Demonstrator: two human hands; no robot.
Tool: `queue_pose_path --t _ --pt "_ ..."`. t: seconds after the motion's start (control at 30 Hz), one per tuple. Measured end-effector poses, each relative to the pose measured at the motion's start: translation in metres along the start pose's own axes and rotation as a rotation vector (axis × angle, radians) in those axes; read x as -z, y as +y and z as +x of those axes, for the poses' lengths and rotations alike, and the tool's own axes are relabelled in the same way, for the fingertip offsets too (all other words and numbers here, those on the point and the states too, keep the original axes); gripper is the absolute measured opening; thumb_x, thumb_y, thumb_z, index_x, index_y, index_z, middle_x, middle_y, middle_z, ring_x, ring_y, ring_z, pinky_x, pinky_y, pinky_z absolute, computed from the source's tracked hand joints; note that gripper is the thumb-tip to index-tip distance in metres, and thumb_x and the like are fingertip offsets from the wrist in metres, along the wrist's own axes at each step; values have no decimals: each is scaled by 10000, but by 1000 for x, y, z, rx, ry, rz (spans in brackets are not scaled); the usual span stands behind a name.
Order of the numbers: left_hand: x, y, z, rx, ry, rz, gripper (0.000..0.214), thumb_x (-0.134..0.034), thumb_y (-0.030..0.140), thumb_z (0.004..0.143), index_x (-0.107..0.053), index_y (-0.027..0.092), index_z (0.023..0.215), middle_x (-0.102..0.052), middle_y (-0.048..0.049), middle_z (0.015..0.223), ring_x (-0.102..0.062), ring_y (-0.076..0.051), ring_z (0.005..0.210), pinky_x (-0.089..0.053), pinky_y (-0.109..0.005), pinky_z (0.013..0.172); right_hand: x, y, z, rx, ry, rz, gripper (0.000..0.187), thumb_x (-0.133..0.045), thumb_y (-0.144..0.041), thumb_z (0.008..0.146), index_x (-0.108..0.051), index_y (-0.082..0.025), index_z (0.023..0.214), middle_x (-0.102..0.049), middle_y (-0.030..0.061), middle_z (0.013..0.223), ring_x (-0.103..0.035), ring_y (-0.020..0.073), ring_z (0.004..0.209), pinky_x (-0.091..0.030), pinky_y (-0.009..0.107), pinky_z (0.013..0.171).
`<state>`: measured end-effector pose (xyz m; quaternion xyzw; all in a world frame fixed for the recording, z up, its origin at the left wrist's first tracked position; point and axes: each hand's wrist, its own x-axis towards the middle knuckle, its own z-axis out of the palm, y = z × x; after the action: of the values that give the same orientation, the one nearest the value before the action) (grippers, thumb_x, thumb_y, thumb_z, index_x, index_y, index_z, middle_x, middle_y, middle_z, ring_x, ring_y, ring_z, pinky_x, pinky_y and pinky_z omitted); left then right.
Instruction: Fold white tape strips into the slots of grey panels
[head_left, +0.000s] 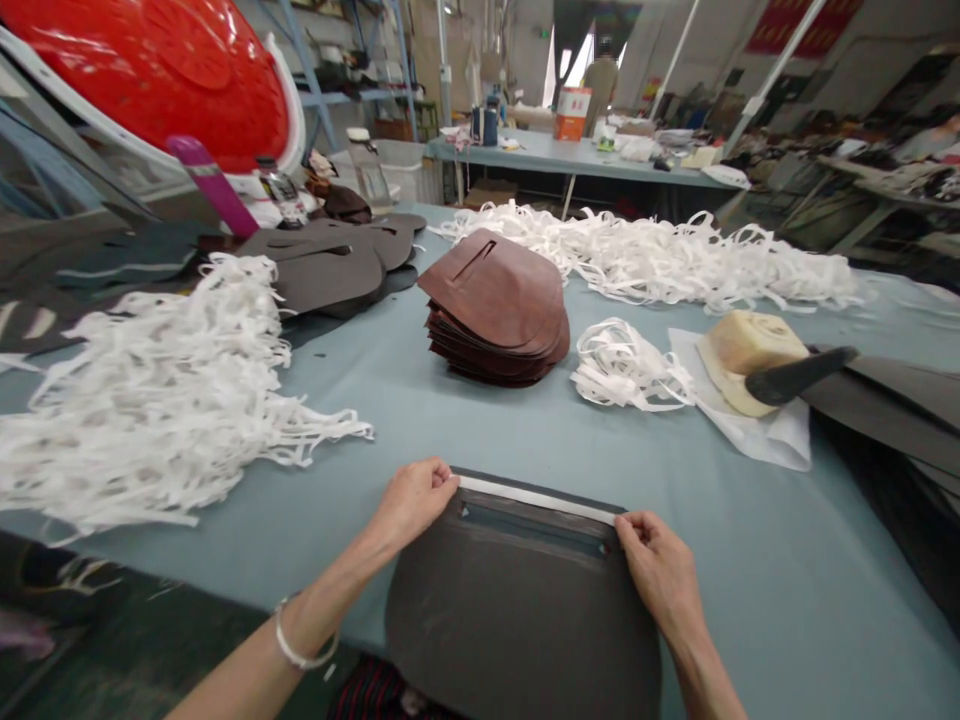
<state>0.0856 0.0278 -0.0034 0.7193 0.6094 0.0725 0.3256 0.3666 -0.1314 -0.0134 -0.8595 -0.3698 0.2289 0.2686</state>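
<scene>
A dark grey leather-like panel (pixel 525 610) with rounded corners lies at the table's near edge. Close to its far edge is a long slot (pixel 532 530) through which the blue-grey tabletop shows. Between that slot and the edge, a narrow white strip (pixel 536 497) stretches across the panel. My left hand (pixel 416 500) pinches the strip's left end, fingers closed at the panel's corner. At the right end, my right hand (pixel 660 565) has thumb and forefinger pressed together on the strip. A bracelet circles my left wrist.
Brown slotted leather panels (pixel 495 300) are stacked mid-table. White strips form a heap (pixel 150 410) at left, a small bundle (pixel 630 365) and a long pile (pixel 660 255) behind. A yellowish block (pixel 754 350) with a dark-handled tool (pixel 799 375) sits on the right. A person (pixel 601 80) stands far back.
</scene>
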Motion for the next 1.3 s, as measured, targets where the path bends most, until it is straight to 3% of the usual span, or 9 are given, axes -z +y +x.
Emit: queue_pose_path --t 0.3,0.47,0.6,0.73,0.8,0.87,1.0,1.2,1.3 --pt "0 -4 6 4 -74 88 255 -485 420 788 -609 201 744 -632 10 652 -582 -157 624 -348 -243 573 0 -6 1 -27 38 -49 234 -465 -387 779 -578 -217 666 -562 -36 566 -530 135 569 -321 231 550" --pt "-5 -6 1 -12 20 154 282 -481 474 805 -561 208 856 -605 20 681 -576 -163 615 -375 -253 563 0 -11 0 -67 54 -92 196 -473 -337 777 -575 -218 659 -569 -44 563 -528 122 559 -293 222 527" --pt "-15 -7 -11 -273 228 220 217 -451 367 866 -555 187 927 -618 -40 883 -588 -185 776 -443 -285 688 0 -11 2 -79 68 -116 175 -493 -313 779 -586 -216 668 -584 -38 589 -529 121 574 -281 225 536" --pt "-27 -8 -32 -556 308 484 285 -373 196 905 -595 173 1083 -614 -106 1060 -555 -247 976 -433 -369 818 -2 -12 -2 -67 105 -227 124 -522 -288 799 -611 -202 809 -580 -23 625 -504 123 566 -263 235 528" --pt "-31 -7 -44 -576 314 581 354 -417 215 902 -537 217 1235 -571 -130 1176 -523 -281 1077 -429 -402 847 -7 -17 -7 47 170 -375 172 -482 -224 840 -615 -198 947 -594 13 739 -506 134 617 -265 245 533" --pt "-32 -4 -51 -596 297 623 436 -482 288 888 -461 302 1324 -515 -141 1258 -474 -315 1167 -423 -437 879 -17 -28 -14 285 205 -499 313 -416 -119 860 -599 -221 1093 -585 59 903 -520 158 744 -300 256 581" --pt "-26 2 -41 -623 274 595 461 -517 389 868 -456 349 1323 -479 -150 1295 -416 -350 1232 -404 -493 915 -42 -57 -23 745 82 -548 462 -428 -74 846 -518 -259 1261 -552 88 1001 -480 214 893 -353 329 732" --pt "-17 -2 -11 -611 279 388 300 -420 275 922 -559 301 1187 -529 -96 1206 -458 -269 1179 -396 -440 942 -52 -72 -21 739 69 -483 98 -488 -153 838 -580 -183 849 -537 80 924 -464 223 882 -362 346 750" --pt "-14 -3 -2 -533 270 211 254 -438 207 905 -568 243 1121 -541 -82 1111 -506 -221 1061 -421 -388 912 -49 -72 -11 718 94 -495 100 -525 -271 866 -551 -181 897 -540 93 970 -481 231 888 -369 343 743"
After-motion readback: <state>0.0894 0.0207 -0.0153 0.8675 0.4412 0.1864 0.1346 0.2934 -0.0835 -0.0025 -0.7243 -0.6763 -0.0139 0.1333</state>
